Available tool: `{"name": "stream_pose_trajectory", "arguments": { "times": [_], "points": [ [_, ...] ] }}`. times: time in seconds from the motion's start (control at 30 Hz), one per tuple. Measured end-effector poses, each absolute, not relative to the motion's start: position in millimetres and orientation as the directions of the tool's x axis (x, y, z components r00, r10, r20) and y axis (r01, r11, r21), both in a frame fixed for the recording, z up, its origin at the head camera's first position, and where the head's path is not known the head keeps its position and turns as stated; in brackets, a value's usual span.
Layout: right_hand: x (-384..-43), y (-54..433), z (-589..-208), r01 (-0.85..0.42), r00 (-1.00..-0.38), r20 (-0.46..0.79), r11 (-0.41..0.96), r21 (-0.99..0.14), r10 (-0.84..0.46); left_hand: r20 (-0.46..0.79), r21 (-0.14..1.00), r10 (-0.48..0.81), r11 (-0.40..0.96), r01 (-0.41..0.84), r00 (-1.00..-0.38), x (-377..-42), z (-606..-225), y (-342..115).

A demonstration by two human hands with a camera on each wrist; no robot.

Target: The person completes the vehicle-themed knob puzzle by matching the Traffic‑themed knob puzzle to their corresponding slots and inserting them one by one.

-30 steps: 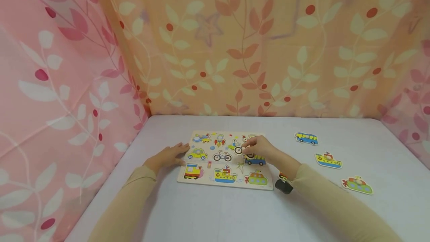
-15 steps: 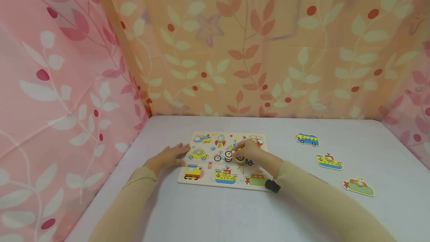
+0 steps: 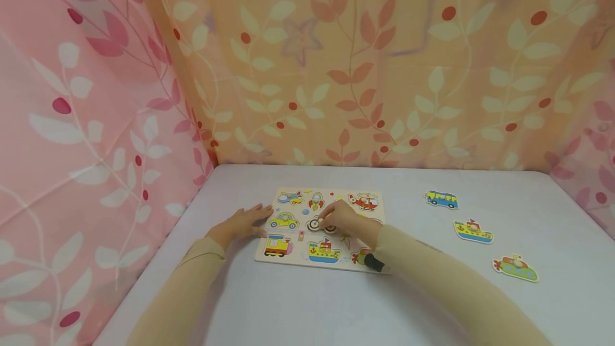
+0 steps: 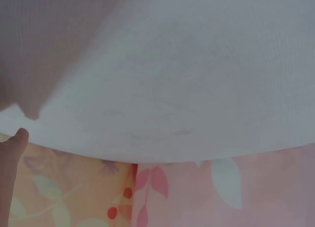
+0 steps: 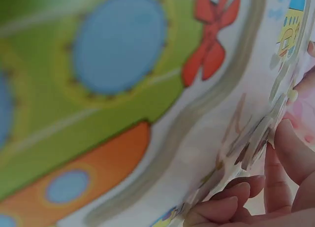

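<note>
My right hand (image 3: pixel 343 217) pinches a bicycle puzzle piece (image 3: pixel 314 224) by its small knob, right over the bicycle picture on the wooden puzzle board (image 3: pixel 299 260). In the right wrist view, thumb and forefinger of the right hand (image 5: pixel 288 173) meet at the knob, the bicycle piece (image 5: pixel 257 141) seen nearly edge-on. My left hand (image 3: pixel 242 223) lies flat with straight fingers at the board's left edge. Only part of the left hand (image 4: pixel 14 148) shows in the left wrist view. The right hand hides part of the board's middle right.
Right of the board lie a bus piece (image 3: pixel 441 199), a ship piece (image 3: pixel 473 230) and a submarine piece (image 3: pixel 516 268). Car (image 3: pixel 284 220), rocket (image 3: pixel 316 201) and helicopter (image 3: pixel 365 201) pieces sit in the board. A black wrist camera (image 3: pixel 373 262) overlaps its lower right. Floral curtains (image 3: pixel 360 68) stand behind the table.
My right hand has carried the bicycle piece leftward and down, from above the board's right side to the bicycle picture. The left hand has stayed in place.
</note>
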State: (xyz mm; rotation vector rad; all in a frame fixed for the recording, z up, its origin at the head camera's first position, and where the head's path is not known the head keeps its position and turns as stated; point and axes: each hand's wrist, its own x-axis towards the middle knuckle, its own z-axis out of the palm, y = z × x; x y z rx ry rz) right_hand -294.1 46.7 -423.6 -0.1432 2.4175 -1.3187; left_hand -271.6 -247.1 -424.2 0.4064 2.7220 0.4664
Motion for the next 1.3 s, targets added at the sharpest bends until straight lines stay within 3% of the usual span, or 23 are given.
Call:
{"name": "stream_pose_trajectory", "arguments": {
  "times": [0.43, 0.67, 1.0, 1.3],
  "points": [
    [-298, 33, -423, 0.022, -0.931, -0.259, 0.665, -0.747, -0.259, -0.298, 0.369, 0.309, 0.91, 0.19, -0.903, -271, -422, -246],
    [-298, 37, -424, 0.03, -0.924, -0.25, 0.6, -0.8, -0.288, -0.278, 0.365, 0.348, 0.901, 0.237, -0.895, -271, -424, -248],
    [-297, 71, -413, 0.07, -0.948, -0.221, 0.523, -0.85, -0.231, -0.268, 0.398, 0.37, 0.884, 0.248, -0.89, -269, -422, -250],
    [-293, 135, -385, 0.088, -0.932, -0.257, 0.529, -0.844, -0.256, -0.225, 0.342, 0.403, 0.885, 0.315, -0.887, -270, -418, -236]
  ]
}}
